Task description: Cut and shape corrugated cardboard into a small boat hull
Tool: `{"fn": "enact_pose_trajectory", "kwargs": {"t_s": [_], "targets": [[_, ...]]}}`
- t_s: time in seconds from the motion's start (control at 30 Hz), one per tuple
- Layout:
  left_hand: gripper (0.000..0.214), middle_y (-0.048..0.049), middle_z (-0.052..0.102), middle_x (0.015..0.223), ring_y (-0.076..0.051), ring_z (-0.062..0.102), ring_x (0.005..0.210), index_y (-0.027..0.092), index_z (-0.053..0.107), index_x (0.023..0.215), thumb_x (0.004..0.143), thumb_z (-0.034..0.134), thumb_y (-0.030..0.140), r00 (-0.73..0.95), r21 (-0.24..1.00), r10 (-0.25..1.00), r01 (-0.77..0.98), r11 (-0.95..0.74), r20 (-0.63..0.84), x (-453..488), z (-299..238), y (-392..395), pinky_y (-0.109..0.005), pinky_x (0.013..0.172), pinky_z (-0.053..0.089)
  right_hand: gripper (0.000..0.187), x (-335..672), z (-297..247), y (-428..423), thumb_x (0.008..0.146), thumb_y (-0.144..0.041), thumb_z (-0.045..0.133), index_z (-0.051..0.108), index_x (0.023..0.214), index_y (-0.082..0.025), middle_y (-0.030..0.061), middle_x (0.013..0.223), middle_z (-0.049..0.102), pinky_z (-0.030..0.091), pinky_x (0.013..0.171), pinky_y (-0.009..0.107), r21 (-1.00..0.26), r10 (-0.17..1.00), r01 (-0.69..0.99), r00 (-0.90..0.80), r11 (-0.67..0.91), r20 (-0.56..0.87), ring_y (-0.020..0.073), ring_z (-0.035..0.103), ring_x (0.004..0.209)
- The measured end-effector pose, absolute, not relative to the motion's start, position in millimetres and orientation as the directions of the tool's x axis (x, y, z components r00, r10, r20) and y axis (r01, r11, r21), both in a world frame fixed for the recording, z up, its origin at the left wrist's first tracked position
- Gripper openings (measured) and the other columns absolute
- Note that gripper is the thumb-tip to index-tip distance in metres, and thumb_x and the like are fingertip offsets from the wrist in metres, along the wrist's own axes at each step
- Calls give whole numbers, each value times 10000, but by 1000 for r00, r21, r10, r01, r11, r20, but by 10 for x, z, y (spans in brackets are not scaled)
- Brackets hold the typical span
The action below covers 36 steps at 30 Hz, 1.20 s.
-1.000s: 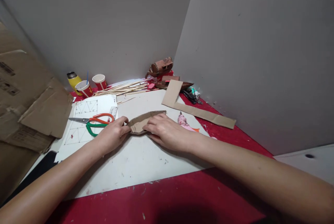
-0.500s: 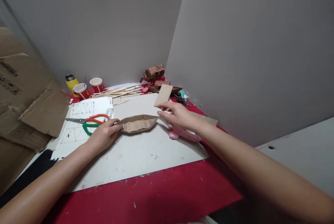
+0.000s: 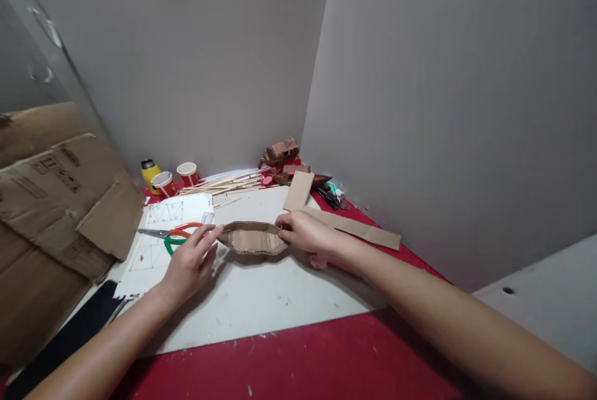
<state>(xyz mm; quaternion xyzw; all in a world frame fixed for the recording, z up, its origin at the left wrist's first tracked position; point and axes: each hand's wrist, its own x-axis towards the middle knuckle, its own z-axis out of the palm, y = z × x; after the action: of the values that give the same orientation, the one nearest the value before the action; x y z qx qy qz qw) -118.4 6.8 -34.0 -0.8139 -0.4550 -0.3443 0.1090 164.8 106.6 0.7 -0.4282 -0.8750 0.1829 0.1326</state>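
Note:
A small cardboard boat point(image 3: 254, 241), pointed at both ends with low folded sides, is in front of me above a white board point(image 3: 242, 300). Around its right tip, my right hand point(image 3: 305, 232) has thumb and fingers closed. My left hand point(image 3: 193, 257) is at the opposite tip, its fingers stretched out and apart, the fingertips at or very near the cardboard. Scissors point(image 3: 170, 234) with orange and green handles lie just beyond my left hand on a sheet of drawn triangles point(image 3: 161, 213). Partly hidden under my right forearm is a pink tool point(image 3: 318, 261).
Cardboard strips point(image 3: 361, 227) lie at the right, one piece point(image 3: 298, 190) behind my right hand. Along the back are wooden sticks point(image 3: 224, 183), two paper cups point(image 3: 187, 173), a yellow bottle point(image 3: 150, 176) and brown model boats point(image 3: 281, 152). Large folded cardboard point(image 3: 51, 201) leans at left.
My right hand has come down and left onto the boat's right tip. My left fingers have loosened from the left tip and spread. The whole view has shifted somewhat.

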Motion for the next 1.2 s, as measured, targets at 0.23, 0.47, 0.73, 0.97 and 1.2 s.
{"fn": "enact_pose_trajectory", "kwargs": {"t_s": [0.23,0.47,0.73,0.97,1.2], "targets": [[295,-51,612,911,-157,607,794,212,574,1190,920,480,141,-36,428,683,804,-414,729,-1125,-249,-42,-289,699,515,214,1707,62,1491,802,-120,543,738,869,-176,36,788,731,461,665,264,-392,803,731,-596,558,31,187,652,742],[210,-22,615,872,-139,615,719,205,662,1053,884,537,212,-293,609,624,696,-380,724,-1350,-4,-62,-267,656,500,168,1596,-19,1729,929,-295,598,670,994,-158,56,1001,683,530,797,351,-263,807,791,-587,552,-69,179,645,872],[144,39,613,718,-90,588,594,202,711,956,824,671,243,-611,713,381,505,-487,694,-1443,667,-198,-222,585,498,264,1614,159,1514,867,-203,597,702,1097,-129,167,1138,698,490,897,398,-303,827,771,-544,560,143,302,644,1063],[288,-19,678,754,-124,612,579,195,636,1093,838,622,328,-119,945,938,28,-325,326,-448,359,-235,-260,561,531,228,1428,272,552,901,-362,594,698,1007,-188,38,906,743,523,735,256,-681,641,242,-641,691,422,164,679,812],[410,-61,704,835,-173,688,733,152,568,1156,819,682,354,139,987,989,-147,70,-49,-11,252,-319,-261,653,544,305,1748,-5,258,976,-291,464,589,723,-174,10,641,626,411,619,234,-551,603,298,-595,780,532,114,553,579]]}}
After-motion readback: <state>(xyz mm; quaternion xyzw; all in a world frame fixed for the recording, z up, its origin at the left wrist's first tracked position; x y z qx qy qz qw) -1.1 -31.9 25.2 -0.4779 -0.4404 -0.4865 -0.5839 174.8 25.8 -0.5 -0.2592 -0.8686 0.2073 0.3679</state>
